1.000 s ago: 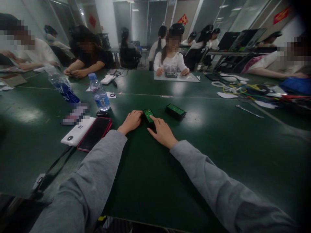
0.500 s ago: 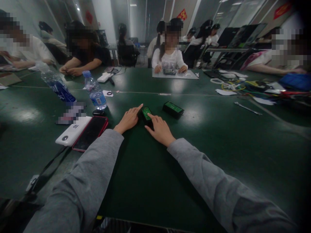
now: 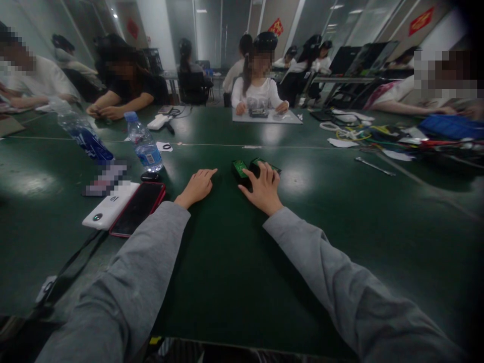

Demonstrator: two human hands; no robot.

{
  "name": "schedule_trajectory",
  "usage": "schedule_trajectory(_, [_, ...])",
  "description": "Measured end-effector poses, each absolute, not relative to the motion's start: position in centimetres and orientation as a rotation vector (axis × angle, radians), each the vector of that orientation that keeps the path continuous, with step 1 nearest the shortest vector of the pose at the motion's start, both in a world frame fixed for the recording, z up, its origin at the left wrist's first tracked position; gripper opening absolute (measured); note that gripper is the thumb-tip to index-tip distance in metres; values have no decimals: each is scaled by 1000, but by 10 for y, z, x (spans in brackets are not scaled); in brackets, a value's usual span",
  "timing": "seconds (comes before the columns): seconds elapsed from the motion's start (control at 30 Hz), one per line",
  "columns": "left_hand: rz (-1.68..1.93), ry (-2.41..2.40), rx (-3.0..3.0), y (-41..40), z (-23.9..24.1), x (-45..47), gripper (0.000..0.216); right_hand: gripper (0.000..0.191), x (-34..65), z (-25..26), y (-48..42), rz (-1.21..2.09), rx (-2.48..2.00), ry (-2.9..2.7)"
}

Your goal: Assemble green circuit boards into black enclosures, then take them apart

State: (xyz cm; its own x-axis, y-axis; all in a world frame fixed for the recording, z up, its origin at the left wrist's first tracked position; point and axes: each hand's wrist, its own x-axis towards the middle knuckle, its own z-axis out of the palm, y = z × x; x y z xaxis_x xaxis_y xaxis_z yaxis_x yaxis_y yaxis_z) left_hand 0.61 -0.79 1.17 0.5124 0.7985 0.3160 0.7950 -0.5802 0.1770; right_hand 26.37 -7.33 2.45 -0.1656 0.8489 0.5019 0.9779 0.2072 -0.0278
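Two small black boxes with green tops lie side by side on the dark green table (image 3: 340, 217). My right hand (image 3: 262, 189) rests on them with fingers spread: the thumb side touches the nearer box (image 3: 239, 168), and the fingers lie over the second box (image 3: 270, 166). My left hand (image 3: 196, 185) lies flat on the table a little to the left of the boxes, fingers stretched out, touching neither box. Both arms wear grey sleeves.
At the left lie a red-cased phone (image 3: 138, 208), a white power bank (image 3: 109, 212) and two water bottles (image 3: 143, 143). Cables, papers and a metal tool (image 3: 372, 165) cover the far right. Several people sit around the table's far side.
My right hand has slid the nearer box to the right until it sits beside the second box, and now covers both. My left hand has come off the box and stayed behind.
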Motion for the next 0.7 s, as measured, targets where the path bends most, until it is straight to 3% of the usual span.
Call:
schedule_trajectory(0.17, [591, 1431, 2704, -6, 10, 6, 50, 55, 281, 15, -61, -356, -1743, -1973])
schedule_trajectory(0.37, [583, 1421, 2707, -5, 9, 5, 48, 42, 290, 18, -58, -358, -1716, -1881])
schedule_trajectory(0.43, [579, 1418, 2713, -5, 10, 5, 47, 50, 298, 16, -53, -331, -1723, -1777])
schedule_trajectory(0.57, [570, 1416, 2721, -8, 12, 6, 46, 86, 318, 5, -37, -120, -1662, -1649])
schedule_trajectory(0.7, [569, 1420, 2727, -8, 13, 6, 45, 86, 325, -1, -28, -3, -1574, -1609])
